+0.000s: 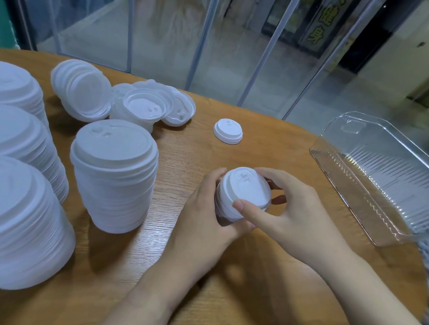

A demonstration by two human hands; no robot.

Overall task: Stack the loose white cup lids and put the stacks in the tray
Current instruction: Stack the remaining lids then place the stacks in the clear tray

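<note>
both hands curled round a small stack of lids (244, 194) near the table's front middle. left hand (209, 214) cupping the stack's left side and underside, fingers wrapped behind, thumb near the top rim. right hand (289, 207) gripping from the right, thumb (242, 207) pressed across the top lid's near edge, fingers bent round the far side. stack tilted toward the camera, top face showing; possibly lifted just off the wood, though hard to tell from this angle. forearms reaching in from the lower edge, converging at the stack, wrists low over the table (182, 164).

one single lid (227, 131) lying flat beyond the hands, well apart from them. loose lids heaped (126, 102) farther back on the left, some upside down. a tall stack (117, 175) standing just left of the hands, three larger stacks (14, 178) at the far left edge.

clear plastic tray (378, 175) at the right, overhanging the table's curved edge, with bare wood between it and the right hand. glass panels (224, 46) behind the table.
</note>
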